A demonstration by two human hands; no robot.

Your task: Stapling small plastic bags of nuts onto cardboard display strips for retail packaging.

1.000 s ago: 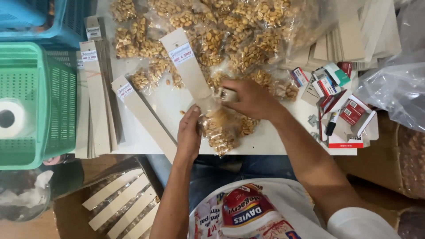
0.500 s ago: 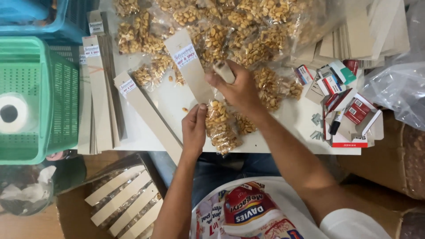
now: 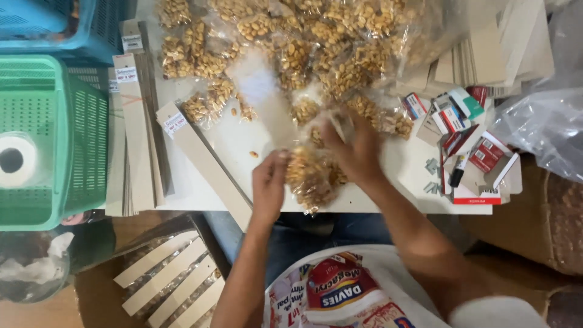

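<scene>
Both hands meet over a small clear bag of peanuts (image 3: pixel 311 176) at the near edge of the white worktop (image 3: pixel 388 194). The left hand (image 3: pixel 269 185) has its fingers closed on the bag's left side, pinching the plastic. The right hand (image 3: pixel 355 152) lies across the bag's top right — it is blurred, so whether its fingers are clamped on the plastic or only resting on it I cannot tell.

Just beyond the fingers a heap of filled peanut bags (image 3: pixel 303 42) covers the far half of the worktop. A single loose peanut (image 3: pixel 254 154) lies just left of the left fingers. Further left, a long cardboard strip with a white label (image 3: pixel 200 158) lies slantwise, and beside it a stack of like strips (image 3: pixel 136 133) rests against a green plastic basket (image 3: pixel 54 140) holding a roll of white tape (image 3: pixel 13 159). To the right of the right hand sit small red and white boxes (image 3: pixel 461 121) and a dark marker (image 3: pixel 456 171) — well apart from the bag.
</scene>
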